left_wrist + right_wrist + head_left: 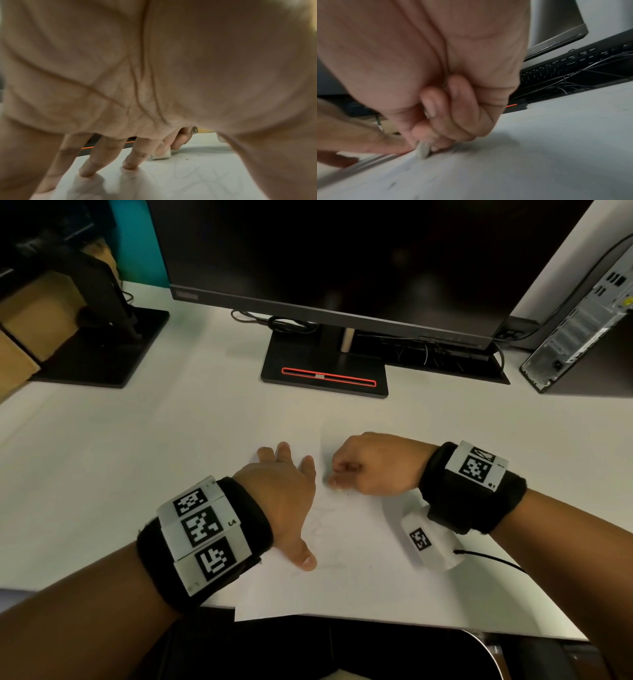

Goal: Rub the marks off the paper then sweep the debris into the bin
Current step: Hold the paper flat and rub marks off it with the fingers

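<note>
A white sheet of paper (359,573) with faint pencil scribbles (197,174) lies at the desk's near edge. My left hand (284,484) lies spread on the sheet's left part, its straight fingertips (129,165) pressing it flat. Just to its right, my right hand (366,463) is curled and pinches a small white eraser (423,149) down onto the paper; the same eraser (162,155) shows beyond the left fingers. Small dark crumbs (187,159) dot the sheet near it. No bin is in view.
A monitor (342,261) on a black stand (325,374) is behind the paper, with cables and a keyboard (565,67) under it. A computer tower (579,330) stands at the right, another black stand (99,350) at the left. A dark chair edge (411,655) is below the desk.
</note>
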`<action>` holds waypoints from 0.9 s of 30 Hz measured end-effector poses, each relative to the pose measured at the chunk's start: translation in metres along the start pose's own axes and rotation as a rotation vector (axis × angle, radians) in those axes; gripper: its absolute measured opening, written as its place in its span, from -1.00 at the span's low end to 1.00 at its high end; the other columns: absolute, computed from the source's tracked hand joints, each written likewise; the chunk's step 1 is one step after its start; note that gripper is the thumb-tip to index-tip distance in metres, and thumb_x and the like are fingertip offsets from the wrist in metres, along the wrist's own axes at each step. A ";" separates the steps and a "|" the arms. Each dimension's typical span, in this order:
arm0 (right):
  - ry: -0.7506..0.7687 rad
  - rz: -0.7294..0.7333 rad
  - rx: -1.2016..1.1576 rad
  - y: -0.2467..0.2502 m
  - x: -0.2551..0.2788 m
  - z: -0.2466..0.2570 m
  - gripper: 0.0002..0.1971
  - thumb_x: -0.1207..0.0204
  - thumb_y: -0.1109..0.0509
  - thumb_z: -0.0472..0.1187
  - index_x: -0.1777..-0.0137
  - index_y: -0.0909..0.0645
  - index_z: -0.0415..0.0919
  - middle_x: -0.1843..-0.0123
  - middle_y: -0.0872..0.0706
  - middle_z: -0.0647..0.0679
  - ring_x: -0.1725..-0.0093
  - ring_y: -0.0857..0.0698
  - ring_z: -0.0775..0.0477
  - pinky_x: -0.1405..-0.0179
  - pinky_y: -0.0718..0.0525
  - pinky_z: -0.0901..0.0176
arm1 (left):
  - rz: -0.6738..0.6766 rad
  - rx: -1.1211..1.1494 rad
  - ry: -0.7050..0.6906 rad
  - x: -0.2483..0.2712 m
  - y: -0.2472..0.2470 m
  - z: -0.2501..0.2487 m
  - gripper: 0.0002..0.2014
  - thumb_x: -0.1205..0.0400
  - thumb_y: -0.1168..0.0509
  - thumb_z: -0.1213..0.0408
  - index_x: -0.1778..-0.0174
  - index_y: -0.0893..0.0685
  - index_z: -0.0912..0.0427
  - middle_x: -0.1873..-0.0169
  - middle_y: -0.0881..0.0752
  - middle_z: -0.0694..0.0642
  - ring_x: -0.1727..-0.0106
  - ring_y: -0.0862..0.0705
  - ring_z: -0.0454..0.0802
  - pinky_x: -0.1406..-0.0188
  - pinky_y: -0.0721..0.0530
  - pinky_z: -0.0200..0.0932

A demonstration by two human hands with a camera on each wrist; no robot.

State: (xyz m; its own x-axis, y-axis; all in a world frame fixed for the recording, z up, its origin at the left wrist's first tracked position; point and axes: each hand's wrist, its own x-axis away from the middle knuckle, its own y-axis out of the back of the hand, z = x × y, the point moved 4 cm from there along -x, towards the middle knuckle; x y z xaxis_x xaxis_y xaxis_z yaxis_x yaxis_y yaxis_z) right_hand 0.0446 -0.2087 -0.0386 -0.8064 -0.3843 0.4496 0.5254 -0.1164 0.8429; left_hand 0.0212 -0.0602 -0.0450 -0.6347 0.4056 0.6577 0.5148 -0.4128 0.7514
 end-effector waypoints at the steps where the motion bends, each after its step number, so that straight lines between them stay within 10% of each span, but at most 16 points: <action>1: 0.006 0.036 -0.002 -0.002 0.002 0.001 -0.57 -0.72 -0.27 0.06 0.36 -0.51 -0.12 0.43 -0.53 0.06 0.40 -0.48 0.04 0.28 -0.46 0.20 | -0.002 -0.002 0.000 0.000 0.000 0.000 0.41 -0.34 -0.49 -0.41 -0.73 0.35 0.20 -0.69 0.27 0.46 -0.69 0.08 0.51 -0.51 -0.46 0.28; 27: 0.065 0.040 -0.006 -0.013 0.014 0.010 -0.56 -0.73 -0.27 0.08 0.37 -0.50 -0.11 0.45 -0.52 0.07 0.43 -0.46 0.08 0.34 -0.42 0.23 | -0.015 -0.002 0.001 -0.003 -0.001 0.001 0.42 -0.29 -0.50 -0.43 -0.74 0.31 0.18 -0.70 0.23 0.43 -0.69 0.04 0.47 -0.49 -0.48 0.27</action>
State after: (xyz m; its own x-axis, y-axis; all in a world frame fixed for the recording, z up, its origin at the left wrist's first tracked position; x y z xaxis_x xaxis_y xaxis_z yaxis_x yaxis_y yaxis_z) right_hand 0.0239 -0.2029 -0.0408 -0.7656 -0.4474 0.4623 0.5584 -0.1053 0.8228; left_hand 0.0231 -0.0600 -0.0478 -0.6433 0.4107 0.6461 0.5036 -0.4086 0.7612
